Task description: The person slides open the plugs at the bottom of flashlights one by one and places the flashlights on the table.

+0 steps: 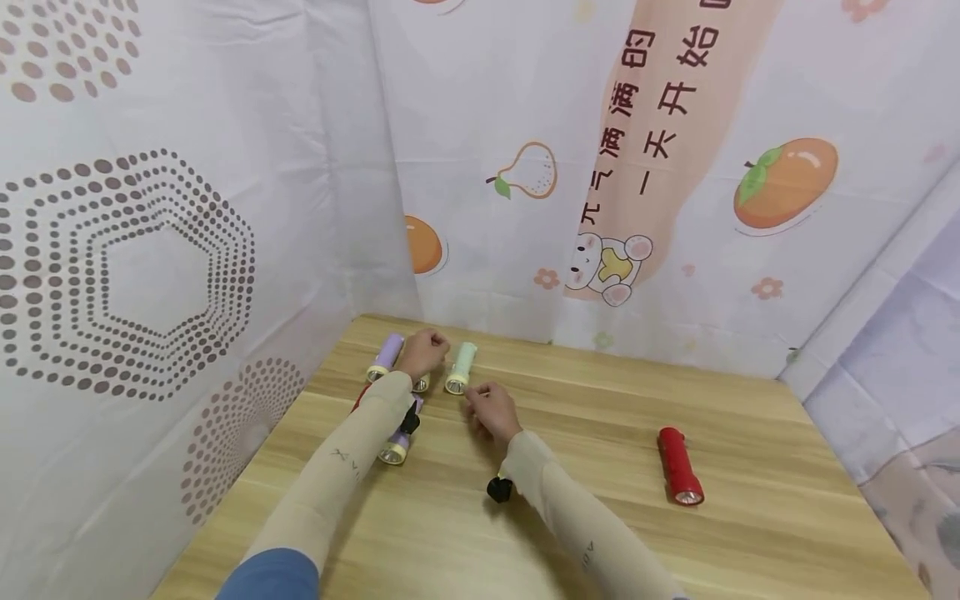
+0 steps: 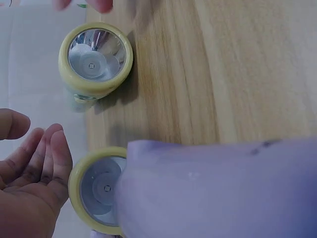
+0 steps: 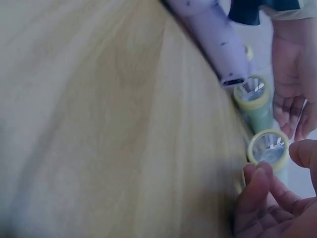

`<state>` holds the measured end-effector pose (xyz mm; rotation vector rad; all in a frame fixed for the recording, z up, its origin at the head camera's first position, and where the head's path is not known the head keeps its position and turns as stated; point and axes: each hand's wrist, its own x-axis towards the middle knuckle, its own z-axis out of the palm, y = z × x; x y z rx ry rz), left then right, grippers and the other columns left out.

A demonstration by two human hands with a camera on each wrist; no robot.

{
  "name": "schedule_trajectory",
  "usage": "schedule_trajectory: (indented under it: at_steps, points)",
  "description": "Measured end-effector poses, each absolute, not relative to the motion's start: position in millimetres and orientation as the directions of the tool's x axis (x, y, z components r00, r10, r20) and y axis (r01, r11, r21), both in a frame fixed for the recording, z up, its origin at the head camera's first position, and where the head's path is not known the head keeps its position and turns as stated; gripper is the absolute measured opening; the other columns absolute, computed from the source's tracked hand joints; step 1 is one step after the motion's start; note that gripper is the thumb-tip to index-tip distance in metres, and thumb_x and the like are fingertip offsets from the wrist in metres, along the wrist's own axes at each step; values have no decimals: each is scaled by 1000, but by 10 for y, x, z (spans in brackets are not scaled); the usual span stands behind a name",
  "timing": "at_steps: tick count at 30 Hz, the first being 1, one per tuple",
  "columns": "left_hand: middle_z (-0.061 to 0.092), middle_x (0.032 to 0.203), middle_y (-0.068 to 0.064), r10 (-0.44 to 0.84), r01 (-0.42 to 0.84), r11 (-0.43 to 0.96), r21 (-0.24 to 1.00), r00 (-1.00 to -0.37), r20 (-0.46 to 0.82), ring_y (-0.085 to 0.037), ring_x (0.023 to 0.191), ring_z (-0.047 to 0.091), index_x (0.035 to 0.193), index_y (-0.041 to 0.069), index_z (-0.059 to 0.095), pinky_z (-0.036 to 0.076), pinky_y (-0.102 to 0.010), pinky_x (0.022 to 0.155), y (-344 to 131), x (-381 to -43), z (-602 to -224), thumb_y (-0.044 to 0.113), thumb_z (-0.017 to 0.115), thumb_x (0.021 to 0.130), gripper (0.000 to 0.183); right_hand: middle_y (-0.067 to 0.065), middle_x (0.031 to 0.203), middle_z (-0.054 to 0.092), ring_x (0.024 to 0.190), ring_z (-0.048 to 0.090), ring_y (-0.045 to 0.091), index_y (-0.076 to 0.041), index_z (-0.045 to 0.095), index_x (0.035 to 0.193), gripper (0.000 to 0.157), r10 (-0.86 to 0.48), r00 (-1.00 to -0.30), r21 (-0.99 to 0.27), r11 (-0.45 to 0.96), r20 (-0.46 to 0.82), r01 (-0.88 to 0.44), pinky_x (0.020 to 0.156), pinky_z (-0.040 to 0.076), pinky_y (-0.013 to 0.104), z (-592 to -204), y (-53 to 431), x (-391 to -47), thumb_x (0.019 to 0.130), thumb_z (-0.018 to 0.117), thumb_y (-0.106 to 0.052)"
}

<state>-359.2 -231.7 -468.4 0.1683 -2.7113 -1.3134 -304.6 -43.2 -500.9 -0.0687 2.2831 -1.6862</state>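
Observation:
A pale green flashlight (image 1: 462, 360) with a yellow-rimmed lens lies near the table's back edge, lens toward me. Just right of that lens is my right hand (image 1: 493, 410); in the right wrist view its fingertips (image 3: 262, 176) overlap the yellow rim, while the left wrist view shows them apart from it. My left hand (image 1: 424, 353), relaxed and holding nothing, hovers over a second green flashlight (image 3: 259, 116), mostly hidden in the head view. Left of it lies a purple flashlight (image 1: 390, 348). Another purple flashlight (image 1: 395, 447) lies nearer, partly behind my left wrist.
A red flashlight (image 1: 677, 461) lies alone on the right of the wooden table (image 1: 585, 450). Beside my left forearm, a bit of red (image 1: 361, 397) shows, mostly covered. Printed curtains (image 1: 480, 250) hang behind the table and along its left side.

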Motion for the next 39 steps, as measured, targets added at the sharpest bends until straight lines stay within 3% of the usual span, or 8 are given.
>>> schedule_trajectory:
  at_steps: [8,12,20,23,28,30,36,39]
  points:
    - [73,96,-9,-142,-46,642,766,-988,60,-23,87,68,107,3,72,54,-38,82,-2286,-3605,-4681,16,58,97,22,7,69,63,44,50,14,-5,64,99,44,-201,-964,-913,398,-175,83,39,43,27,-5067,-571,-3203,101,63,-49]
    - [72,98,-11,-138,-49,632,774,-989,50,-24,90,67,107,3,72,54,-38,80,-2253,-3621,-4639,15,57,98,21,3,68,63,42,50,12,-8,64,99,49,-197,-965,-890,451,-170,65,40,45,27,-5050,-641,-3291,98,63,-57]
    - [71,102,-10,-116,-27,654,756,-991,64,-24,92,64,104,4,73,53,-36,80,-2219,-3651,-4627,14,57,96,20,4,51,52,38,49,15,-6,60,75,52,-204,-958,-891,445,-202,93,37,44,29,-4980,-679,-3353,99,62,-52]
    - [71,100,-10,-123,-46,656,753,-991,46,-23,88,63,103,3,74,52,-34,75,-2217,-3646,-4630,12,57,96,20,4,57,56,41,51,15,-5,62,82,47,-209,-954,-901,418,-217,114,39,46,29,-5005,-689,-3387,98,65,-48]
    - [72,97,-9,-107,-42,684,728,-993,44,-21,80,61,102,3,75,48,-31,69,-2211,-3649,-4651,12,57,95,21,9,80,63,51,57,18,-4,63,108,39,-189,-948,-921,345,-258,182,43,52,31,-5034,-696,-3436,100,63,-42]
    - [71,95,-9,-103,-33,691,722,-993,54,-19,79,60,102,3,75,48,-30,68,-2211,-3651,-4660,12,57,95,21,9,82,62,51,57,19,-5,61,108,38,-182,-946,-922,333,-269,198,44,53,32,-5027,-701,-3441,100,62,-42]
    - [72,90,-8,-88,-16,686,727,-994,60,-19,73,61,99,3,76,48,-29,64,-2204,-3621,-4666,12,57,95,21,6,56,55,41,52,16,-11,55,67,47,-204,-949,-907,395,-241,146,40,51,33,-4983,-730,-3413,97,67,-46]
    - [72,89,-8,-70,-4,684,730,-996,60,-18,71,61,98,3,76,48,-28,63,-2210,-3608,-4672,12,57,96,21,4,51,53,40,51,15,-15,51,59,50,-210,-949,-899,418,-234,129,39,48,31,-4982,-741,-3404,96,69,-43]
